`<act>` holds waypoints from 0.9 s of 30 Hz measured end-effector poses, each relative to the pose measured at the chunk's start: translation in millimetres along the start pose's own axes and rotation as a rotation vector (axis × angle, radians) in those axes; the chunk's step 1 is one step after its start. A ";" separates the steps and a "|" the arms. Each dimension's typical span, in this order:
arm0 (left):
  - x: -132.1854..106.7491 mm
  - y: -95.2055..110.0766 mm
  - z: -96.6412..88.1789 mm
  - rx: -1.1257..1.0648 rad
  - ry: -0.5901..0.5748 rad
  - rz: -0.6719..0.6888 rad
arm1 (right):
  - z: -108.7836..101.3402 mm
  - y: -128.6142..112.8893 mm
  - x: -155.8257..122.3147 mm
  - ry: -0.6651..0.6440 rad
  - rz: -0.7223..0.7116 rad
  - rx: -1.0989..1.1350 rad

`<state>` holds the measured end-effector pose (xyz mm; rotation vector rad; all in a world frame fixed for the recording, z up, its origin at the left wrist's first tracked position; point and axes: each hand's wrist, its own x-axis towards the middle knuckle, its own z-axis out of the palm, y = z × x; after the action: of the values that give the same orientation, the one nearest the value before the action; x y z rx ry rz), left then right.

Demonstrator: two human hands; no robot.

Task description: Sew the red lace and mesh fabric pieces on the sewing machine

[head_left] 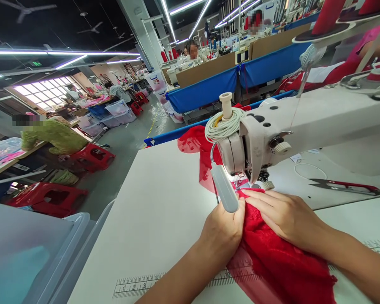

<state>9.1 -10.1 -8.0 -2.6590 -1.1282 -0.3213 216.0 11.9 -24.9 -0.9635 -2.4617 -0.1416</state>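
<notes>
Red lace fabric point(272, 253) runs from the needle area of a white sewing machine point(329, 122) down over the table toward me. My left hand point(223, 226) is closed on the fabric's left edge, thumb and fingers close to the presser foot; a grey lamp head point(224, 188) hides some of its fingertips. On the right side of the fabric lies my right hand point(288, 215), fingers stretched out flat and pointing at the needle; its thumb is not clearly visible. More sheer red fabric point(205, 158) spreads behind the machine head.
Thread snips point(345, 185) with red handles lie right of the needle. A printed ruler point(139, 285) crosses the white table's point(145, 207) front. Plastic bins point(50, 253) stand at the left edge. Other people work farther off; one in a green top point(55, 137) sits at left.
</notes>
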 end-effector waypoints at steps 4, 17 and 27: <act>-4.6 -1.9 4.9 0.053 -0.029 0.010 | -2.6 -1.8 2.5 0.003 0.000 -0.046; -1.4 -9.2 9.2 0.052 0.031 -0.030 | 2.1 -3.0 2.5 -0.027 0.090 -0.046; 3.3 -10.8 4.1 0.094 0.030 -0.009 | 4.1 -4.6 2.5 0.018 0.084 -0.086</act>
<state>3.9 0.6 -9.5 -2.5599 -1.1183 -0.3006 209.8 11.1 -27.0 -1.0950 -2.4113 -0.2279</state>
